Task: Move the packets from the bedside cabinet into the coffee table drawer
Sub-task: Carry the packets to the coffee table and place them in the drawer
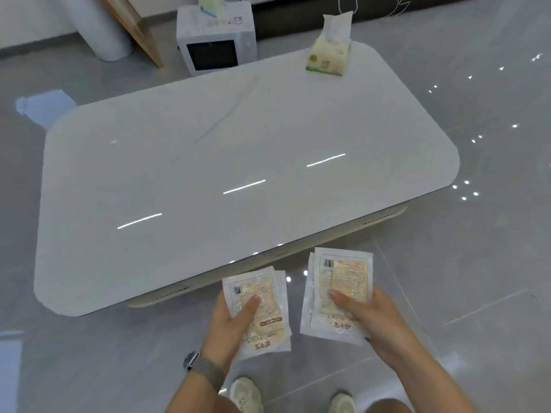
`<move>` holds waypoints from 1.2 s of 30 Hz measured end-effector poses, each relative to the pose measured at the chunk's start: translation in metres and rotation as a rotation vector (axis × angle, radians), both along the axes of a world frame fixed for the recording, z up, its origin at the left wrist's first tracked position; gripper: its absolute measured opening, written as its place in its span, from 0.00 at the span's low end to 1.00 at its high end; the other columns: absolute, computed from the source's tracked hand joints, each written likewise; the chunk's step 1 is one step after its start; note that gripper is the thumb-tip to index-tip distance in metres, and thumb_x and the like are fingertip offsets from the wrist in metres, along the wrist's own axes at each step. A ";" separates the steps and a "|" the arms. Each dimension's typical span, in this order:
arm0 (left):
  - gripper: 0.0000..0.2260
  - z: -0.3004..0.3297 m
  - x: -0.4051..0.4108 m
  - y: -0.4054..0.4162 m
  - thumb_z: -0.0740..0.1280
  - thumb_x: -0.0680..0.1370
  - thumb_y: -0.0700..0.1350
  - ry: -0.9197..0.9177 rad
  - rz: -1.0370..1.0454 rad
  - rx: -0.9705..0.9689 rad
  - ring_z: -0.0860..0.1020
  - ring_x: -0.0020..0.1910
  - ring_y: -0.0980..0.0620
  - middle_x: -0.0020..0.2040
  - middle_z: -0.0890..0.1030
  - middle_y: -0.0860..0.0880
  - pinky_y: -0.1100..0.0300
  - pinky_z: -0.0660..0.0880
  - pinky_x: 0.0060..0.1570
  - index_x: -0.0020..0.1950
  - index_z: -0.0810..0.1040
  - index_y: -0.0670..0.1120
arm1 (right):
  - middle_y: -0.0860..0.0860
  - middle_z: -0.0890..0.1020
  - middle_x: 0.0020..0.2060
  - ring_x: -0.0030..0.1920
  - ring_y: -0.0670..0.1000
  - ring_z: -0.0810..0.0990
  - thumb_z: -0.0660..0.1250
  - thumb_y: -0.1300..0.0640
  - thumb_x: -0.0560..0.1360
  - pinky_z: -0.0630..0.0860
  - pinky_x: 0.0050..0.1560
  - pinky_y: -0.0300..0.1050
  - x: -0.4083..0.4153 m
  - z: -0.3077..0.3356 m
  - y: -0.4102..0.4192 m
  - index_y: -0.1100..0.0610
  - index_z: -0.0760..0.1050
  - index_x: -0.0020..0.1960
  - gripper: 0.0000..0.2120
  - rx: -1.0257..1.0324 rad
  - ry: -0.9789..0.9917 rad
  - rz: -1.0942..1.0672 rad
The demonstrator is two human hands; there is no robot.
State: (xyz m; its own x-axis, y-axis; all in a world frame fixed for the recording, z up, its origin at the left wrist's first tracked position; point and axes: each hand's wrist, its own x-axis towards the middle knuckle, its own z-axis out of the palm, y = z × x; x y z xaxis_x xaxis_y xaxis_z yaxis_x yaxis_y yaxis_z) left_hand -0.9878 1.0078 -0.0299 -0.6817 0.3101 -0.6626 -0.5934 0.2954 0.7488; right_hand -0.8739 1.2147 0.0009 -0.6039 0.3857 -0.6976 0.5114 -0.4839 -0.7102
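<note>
I stand at the near long side of a white glossy coffee table [208, 162]. My left hand [229, 326] grips a small stack of clear packets [262, 293] with yellowish contents, thumb on top. My right hand [366, 311] holds a second stack of the same packets [343, 275], thumb pressed on the top one. Both stacks hang above the floor just in front of the table's near edge. The beige drawer front [313, 239] under the tabletop looks closed. The bedside cabinet is out of view.
A tissue pack [328, 52] stands at the table's far right corner. Behind the table sit a small white appliance [217, 40], a leaning wooden board [134, 28] and a white roll [98, 28]. Grey tiled floor surrounds the table; my shoes [247, 394] show below.
</note>
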 end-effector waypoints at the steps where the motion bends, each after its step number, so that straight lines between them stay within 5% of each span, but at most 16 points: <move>1: 0.10 -0.022 -0.001 0.005 0.68 0.76 0.41 -0.004 -0.017 -0.005 0.85 0.46 0.47 0.49 0.85 0.47 0.51 0.82 0.44 0.57 0.77 0.45 | 0.53 0.86 0.49 0.49 0.53 0.85 0.73 0.60 0.69 0.81 0.47 0.48 -0.006 -0.024 0.002 0.57 0.79 0.57 0.17 -0.002 0.010 0.019; 5: 0.05 -0.109 -0.008 0.016 0.69 0.76 0.41 0.014 -0.045 -0.027 0.85 0.44 0.48 0.46 0.86 0.48 0.53 0.81 0.44 0.51 0.81 0.45 | 0.53 0.85 0.49 0.50 0.53 0.85 0.72 0.63 0.71 0.82 0.44 0.43 -0.027 -0.117 0.003 0.59 0.78 0.58 0.17 -0.033 0.067 0.107; 14: 0.09 -0.244 -0.050 0.038 0.69 0.76 0.45 0.141 0.007 0.052 0.84 0.47 0.50 0.48 0.86 0.49 0.50 0.81 0.50 0.55 0.81 0.45 | 0.52 0.86 0.49 0.49 0.52 0.85 0.71 0.61 0.71 0.82 0.45 0.44 -0.077 -0.254 -0.003 0.55 0.78 0.57 0.15 0.041 0.222 0.200; 20: 0.13 -0.249 -0.041 0.054 0.63 0.79 0.49 0.279 0.066 0.128 0.83 0.53 0.52 0.53 0.84 0.50 0.51 0.78 0.55 0.60 0.78 0.46 | 0.52 0.86 0.49 0.49 0.53 0.85 0.65 0.54 0.77 0.82 0.44 0.46 -0.076 -0.280 -0.017 0.54 0.78 0.57 0.11 -0.060 0.289 0.077; 24: 0.20 -0.249 -0.034 0.049 0.54 0.81 0.58 0.090 0.073 0.134 0.83 0.53 0.49 0.52 0.85 0.49 0.47 0.76 0.60 0.58 0.80 0.48 | 0.52 0.85 0.51 0.51 0.53 0.84 0.65 0.55 0.76 0.81 0.49 0.51 -0.067 -0.282 -0.025 0.54 0.76 0.61 0.14 -0.086 0.281 0.077; 28: 0.22 -0.251 -0.031 0.052 0.50 0.81 0.59 0.118 0.004 0.115 0.83 0.52 0.52 0.51 0.85 0.51 0.48 0.77 0.59 0.58 0.80 0.51 | 0.51 0.84 0.53 0.52 0.52 0.84 0.63 0.57 0.77 0.82 0.45 0.48 -0.067 -0.294 -0.034 0.53 0.72 0.63 0.14 -0.151 0.302 0.092; 33: 0.25 -0.244 -0.036 0.055 0.49 0.79 0.63 0.032 -0.098 0.216 0.83 0.53 0.50 0.53 0.84 0.50 0.49 0.77 0.58 0.60 0.79 0.52 | 0.43 0.82 0.54 0.54 0.43 0.82 0.64 0.56 0.78 0.80 0.51 0.43 -0.074 -0.299 -0.044 0.45 0.63 0.63 0.17 0.115 0.333 0.251; 36: 0.23 -0.241 -0.032 0.052 0.59 0.75 0.62 -0.013 -0.143 0.273 0.82 0.55 0.48 0.55 0.84 0.47 0.47 0.76 0.58 0.62 0.78 0.50 | 0.37 0.82 0.53 0.54 0.39 0.81 0.63 0.52 0.79 0.79 0.54 0.42 -0.073 -0.296 -0.043 0.41 0.64 0.65 0.18 0.261 0.325 0.346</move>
State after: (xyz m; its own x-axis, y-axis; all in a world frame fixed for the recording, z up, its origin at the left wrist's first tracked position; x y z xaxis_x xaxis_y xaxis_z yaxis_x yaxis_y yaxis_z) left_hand -1.0194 1.0597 -0.2714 -0.6103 0.5705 -0.5496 -0.5701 0.1654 0.8048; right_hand -0.9470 1.1713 -0.2948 -0.8953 0.2611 -0.3609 0.3432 -0.1121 -0.9326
